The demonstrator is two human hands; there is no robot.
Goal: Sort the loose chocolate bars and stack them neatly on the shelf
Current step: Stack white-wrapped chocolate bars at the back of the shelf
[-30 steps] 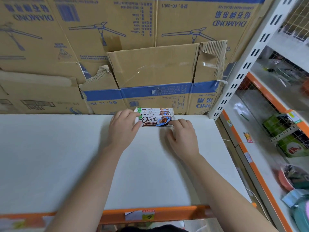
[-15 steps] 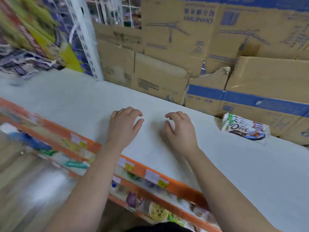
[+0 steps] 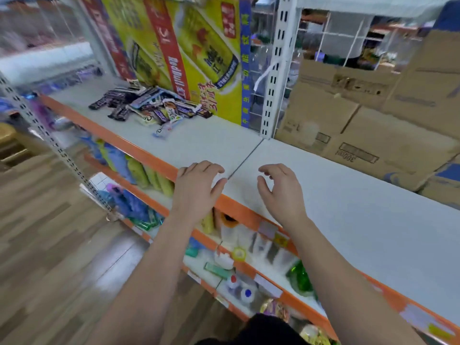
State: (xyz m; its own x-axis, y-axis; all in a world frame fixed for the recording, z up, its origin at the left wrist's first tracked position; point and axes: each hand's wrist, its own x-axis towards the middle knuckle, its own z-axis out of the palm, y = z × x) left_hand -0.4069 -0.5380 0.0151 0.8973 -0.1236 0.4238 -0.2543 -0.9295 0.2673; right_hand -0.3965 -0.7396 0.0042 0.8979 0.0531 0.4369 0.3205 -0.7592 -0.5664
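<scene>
A loose heap of chocolate bars (image 3: 151, 105) in dark, white and blue wrappers lies on the white shelf (image 3: 206, 143) at the far left, in front of a yellow poster. My left hand (image 3: 198, 189) hovers over the shelf's orange front edge, fingers spread, holding nothing. My right hand (image 3: 281, 190) hangs just right of the seam between two shelf boards, fingers loosely curled and empty. Both hands are well short of the heap. The stacked Dove bars are out of view.
Cardboard boxes (image 3: 368, 125) stand along the back of the right shelf board. A white perforated upright (image 3: 276, 70) divides the two bays. Lower shelves (image 3: 249, 265) hold bottles and small goods. Wooden floor (image 3: 49, 245) lies at the left.
Both hands let go of the Dove stack and drew away to the left. My view swung left along the shelf, so the heap of loose bars came in and the Dove stack went out.
</scene>
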